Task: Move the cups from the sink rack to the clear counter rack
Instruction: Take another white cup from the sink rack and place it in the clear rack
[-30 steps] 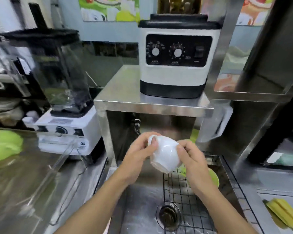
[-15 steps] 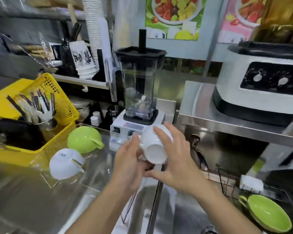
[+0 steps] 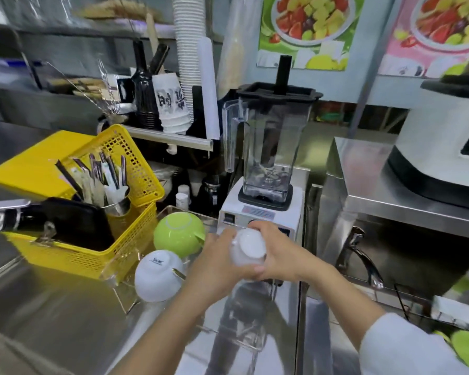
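- Holding a white cup (image 3: 248, 247) base-up, both hands carry it above the counter, in front of the blender (image 3: 266, 169).
- Left hand (image 3: 214, 263) cups the side at nine o'clock; right hand (image 3: 279, 253) wraps it from three o'clock, fingers closed on the wall.
- Glazed ceramic: likely stiff, fragile, slippery if wet; best gripped around the body.
- Clear counter rack (image 3: 125, 290), edges hard to trace, lies at eight o'clock, bearing a green cup (image 3: 178, 234) and another white cup (image 3: 157, 277), both inverted.
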A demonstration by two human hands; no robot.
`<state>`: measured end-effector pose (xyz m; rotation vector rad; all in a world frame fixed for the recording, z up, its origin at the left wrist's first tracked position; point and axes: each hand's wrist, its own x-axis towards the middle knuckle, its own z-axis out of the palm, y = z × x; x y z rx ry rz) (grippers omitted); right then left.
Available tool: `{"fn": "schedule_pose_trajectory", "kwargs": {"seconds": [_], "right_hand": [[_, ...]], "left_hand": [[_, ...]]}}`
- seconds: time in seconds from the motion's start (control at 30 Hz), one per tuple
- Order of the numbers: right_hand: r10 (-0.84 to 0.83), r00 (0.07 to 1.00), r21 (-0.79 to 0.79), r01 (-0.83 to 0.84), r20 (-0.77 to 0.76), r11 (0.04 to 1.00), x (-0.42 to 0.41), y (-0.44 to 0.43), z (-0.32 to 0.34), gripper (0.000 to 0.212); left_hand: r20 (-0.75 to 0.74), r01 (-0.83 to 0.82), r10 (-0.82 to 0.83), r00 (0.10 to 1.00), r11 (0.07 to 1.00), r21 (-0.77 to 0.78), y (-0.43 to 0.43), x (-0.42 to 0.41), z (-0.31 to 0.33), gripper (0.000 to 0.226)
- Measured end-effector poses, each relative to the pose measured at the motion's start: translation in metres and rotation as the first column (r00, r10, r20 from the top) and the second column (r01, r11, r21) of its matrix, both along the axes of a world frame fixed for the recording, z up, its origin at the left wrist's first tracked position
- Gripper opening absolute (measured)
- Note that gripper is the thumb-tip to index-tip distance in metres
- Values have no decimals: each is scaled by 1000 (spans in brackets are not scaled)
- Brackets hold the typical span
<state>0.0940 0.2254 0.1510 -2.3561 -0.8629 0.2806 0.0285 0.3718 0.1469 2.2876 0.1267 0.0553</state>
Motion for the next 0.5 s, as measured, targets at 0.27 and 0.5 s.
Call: {"fn": "schedule_pose_trajectory", "kwargs": {"seconds": [0.27, 0.5], "right_hand": [[-28, 995, 13, 29, -93, 999, 12, 14, -9, 69], [-56, 998, 35, 55, 34, 998, 11, 1, -13, 89]], "left_hand": [[-74, -25, 45, 996, 965, 262, 10, 14, -9, 55], [52, -107, 94, 994, 845, 524, 2, 8, -1, 51]]}}
